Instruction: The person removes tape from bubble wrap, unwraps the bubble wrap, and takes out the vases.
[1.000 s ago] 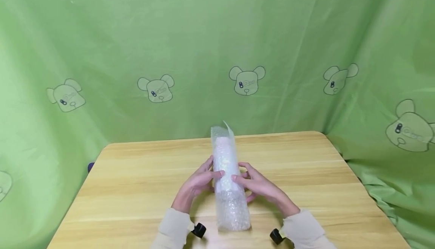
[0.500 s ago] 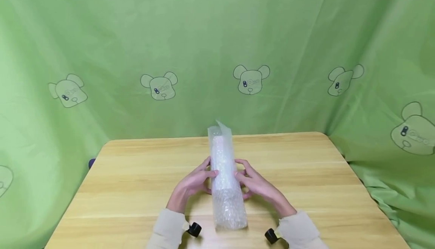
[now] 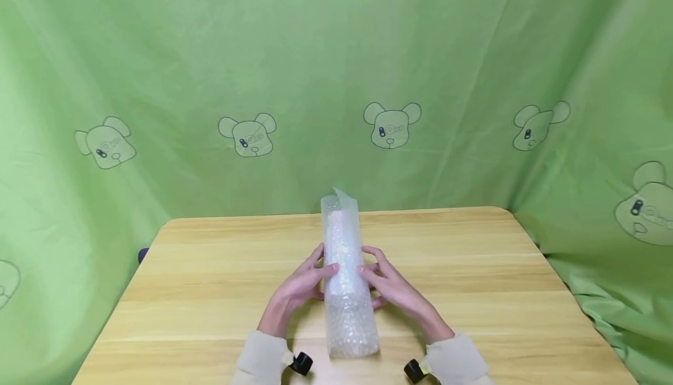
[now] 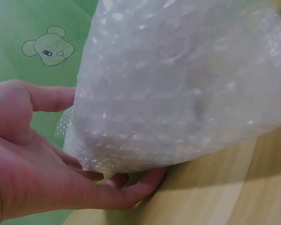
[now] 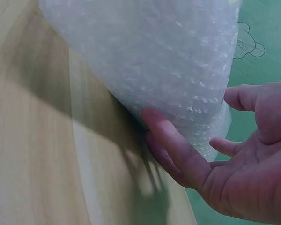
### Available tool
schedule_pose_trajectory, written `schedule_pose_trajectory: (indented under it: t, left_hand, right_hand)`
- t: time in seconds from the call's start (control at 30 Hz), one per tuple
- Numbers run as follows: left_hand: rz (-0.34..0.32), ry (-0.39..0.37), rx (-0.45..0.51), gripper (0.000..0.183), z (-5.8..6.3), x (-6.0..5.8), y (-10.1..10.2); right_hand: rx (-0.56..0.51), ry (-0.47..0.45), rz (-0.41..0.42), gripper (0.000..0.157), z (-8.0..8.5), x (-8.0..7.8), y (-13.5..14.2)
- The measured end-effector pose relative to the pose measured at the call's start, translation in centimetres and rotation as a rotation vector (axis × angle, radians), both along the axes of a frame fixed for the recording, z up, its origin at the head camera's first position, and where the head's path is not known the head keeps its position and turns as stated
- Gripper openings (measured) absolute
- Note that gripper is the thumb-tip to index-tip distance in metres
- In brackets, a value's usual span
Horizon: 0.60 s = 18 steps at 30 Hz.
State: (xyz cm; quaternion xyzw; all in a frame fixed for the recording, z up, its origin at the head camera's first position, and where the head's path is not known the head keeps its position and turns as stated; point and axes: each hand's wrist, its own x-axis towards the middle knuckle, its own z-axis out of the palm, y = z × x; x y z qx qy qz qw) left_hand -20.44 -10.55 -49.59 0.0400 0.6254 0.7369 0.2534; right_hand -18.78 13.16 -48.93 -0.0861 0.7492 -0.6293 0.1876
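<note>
The left hand point(image 3: 299, 285) and the right hand point(image 3: 396, 288) gripped a bubble-wrapped roll point(image 3: 346, 283) from its two sides, thumbs up on its flanks and fingers bent toward its underside. In both wrist views, some fingertips reached beneath the wrap. The roll lay lengthwise between the hands, over the middle of the bench point(image 3: 210, 280), one end toward the person and the other toward the far edge; whether it touched the bench along its length could not be told. A paler core point(image 3: 339, 230) showed through the clear plastic, and a loose flap point(image 3: 344, 198) stuck up at the far end. Light sleeves point(image 3: 457, 356) covered the wrists, each with a black fitting point(image 3: 302, 364) on its inner side. A small purple thing point(image 3: 143, 255) peeked out beyond the left edge, near the far left corner. Green cloth point(image 3: 315, 52) printed with bear heads point(image 3: 390, 128) hung behind the far edge and along both sides.
</note>
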Motion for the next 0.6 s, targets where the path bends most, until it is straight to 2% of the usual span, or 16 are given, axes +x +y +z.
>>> schedule_pose_trajectory:
  t: [0.23, 0.43, 0.6]
  left_hand:
    - [0.028, 0.011, 0.008, 0.091, 0.2, 0.5, 0.2]
    - [0.039, 0.062, -0.071, 0.101, 0.4, 1.4, 1.0]
    - [0.067, 0.109, -0.122, 0.107, 0.4, 1.6, 1.8]
  right_hand:
    - [-0.027, -0.011, -0.034, 0.062, -0.5, 0.3, -0.1]
    - [-0.038, -0.01, -0.024, 0.062, -0.8, 0.3, 0.0]
    - [-0.036, -0.007, 0.008, 0.064, -0.7, -0.1, 0.4]
